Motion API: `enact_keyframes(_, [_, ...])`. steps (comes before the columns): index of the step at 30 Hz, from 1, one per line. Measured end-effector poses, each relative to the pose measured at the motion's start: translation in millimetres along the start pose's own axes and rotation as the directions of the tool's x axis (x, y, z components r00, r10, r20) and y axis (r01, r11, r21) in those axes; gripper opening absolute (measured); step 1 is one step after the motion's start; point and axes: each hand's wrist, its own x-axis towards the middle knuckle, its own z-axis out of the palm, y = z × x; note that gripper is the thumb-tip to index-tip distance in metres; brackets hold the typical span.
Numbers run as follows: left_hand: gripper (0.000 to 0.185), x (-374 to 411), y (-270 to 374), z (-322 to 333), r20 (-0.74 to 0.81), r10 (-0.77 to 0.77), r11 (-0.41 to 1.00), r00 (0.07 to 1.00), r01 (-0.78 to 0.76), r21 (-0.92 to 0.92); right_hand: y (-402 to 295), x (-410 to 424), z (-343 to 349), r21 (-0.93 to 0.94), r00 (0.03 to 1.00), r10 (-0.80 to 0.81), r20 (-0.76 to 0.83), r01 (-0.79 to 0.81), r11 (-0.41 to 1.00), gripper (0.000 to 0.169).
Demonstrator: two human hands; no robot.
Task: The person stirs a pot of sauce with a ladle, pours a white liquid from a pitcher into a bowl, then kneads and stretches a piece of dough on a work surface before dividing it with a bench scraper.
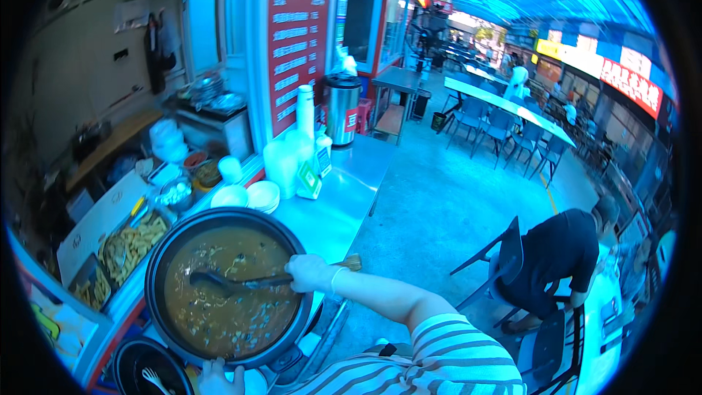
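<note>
My right hand (310, 274) is closed around the handle of a dark ladle (213, 282), whose bowl lies at the surface of a brown soup (233, 312) with bits floating in it. The soup fills a large round black pot (159, 307) on the counter. My left hand (219, 378) is at the pot's near edge, fingers spread, beside or over a white bowl (253, 381); whether it holds the bowl, I cannot tell. Left of that hand sits a smaller black pot (123, 365) with a pale slotted utensil (153, 377) inside.
Stacked white bowls (263, 196), plastic jugs (281, 167) and a steel urn (343, 109) stand on the steel counter (351, 175) beyond the pot. Trays of fried dough pieces (134, 247) lie at the left. At the right, a person in dark clothes (559, 258) bends beside chairs and a table.
</note>
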Motion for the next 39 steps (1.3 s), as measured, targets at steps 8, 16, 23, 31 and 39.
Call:
enact_keyframes(8, [0.04, 14, 35, -8, -0.136, -0.254, 0.966, 0.958, 0.244, -0.086, 53, -122, -15, 0.319, 0.672, -0.161, -0.722, 0.531, 0.785, 0.041])
enact_keyframes(16, [0.021, 119, 261, 9, -0.509, -0.036, 0.867, 0.86, -0.226, -0.444, 280, -298, 78, 0.765, 0.74, 0.519, -0.428, -0.009, 0.644, 0.025])
enact_keyframes(23, [0.054, 224, 479, 97, 0.14, 0.511, 0.829, 0.848, -0.442, -0.343, 405, -399, 133, 0.879, 0.66, 0.751, -0.022, -0.346, 0.33, 0.031])
enact_keyframes(31, [0.065, 357, 574, 238, 0.497, 0.633, 0.773, 0.593, -0.521, -0.362, 546, -386, 130, 0.989, 0.709, 0.691, 0.143, -0.07, -0.133, 0.028])
enact_keyframes(39, [0.06, 543, 745, 313, 0.476, 0.717, 0.693, 0.51, -0.602, -0.398, 763, -306, 106, 0.915, 0.522, 0.816, 0.247, -0.403, -0.019, 0.038])
